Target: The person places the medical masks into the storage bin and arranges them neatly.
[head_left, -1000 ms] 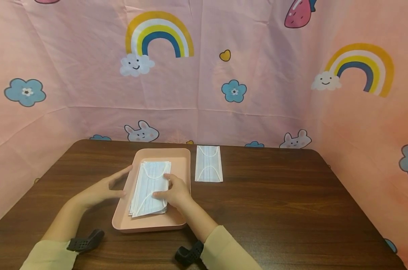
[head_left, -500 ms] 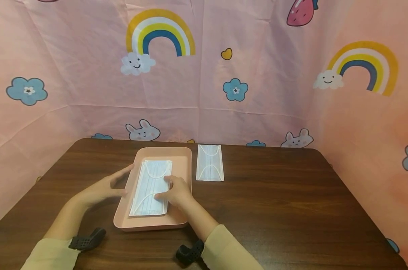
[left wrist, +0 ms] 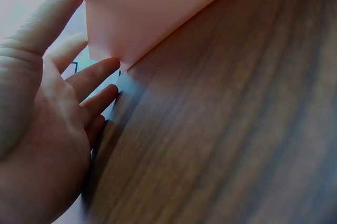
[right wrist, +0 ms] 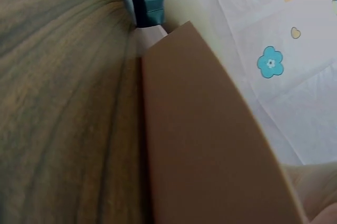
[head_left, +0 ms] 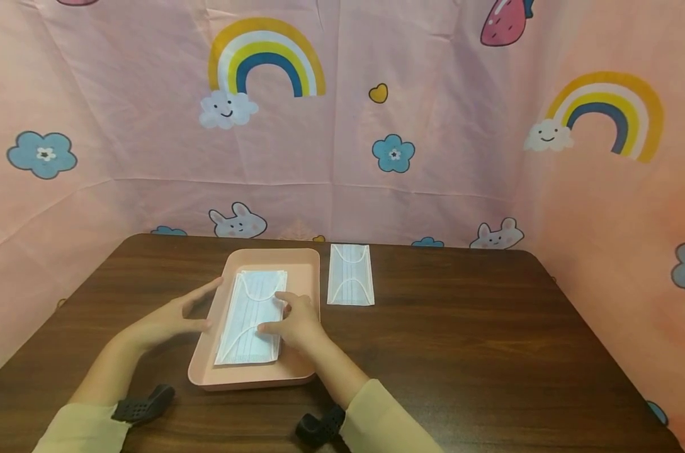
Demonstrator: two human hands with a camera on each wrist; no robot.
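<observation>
Mask stack (head_left: 249,318) lies in pink tray (head_left: 305,277) near desk's front-left edge. Right hand (head_left: 294,322) rests relaxed fingers on it; left hand (head_left: 172,318) flat against tray side. Light, floppy, slippery layers: probably best pinched at an edge.

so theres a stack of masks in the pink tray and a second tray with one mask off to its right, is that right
Not quite. The single mask to the right lies straight on the wooden table, not in a second tray; the head view shows this. The rest holds: the stack of masks lies in the pink tray.
</observation>
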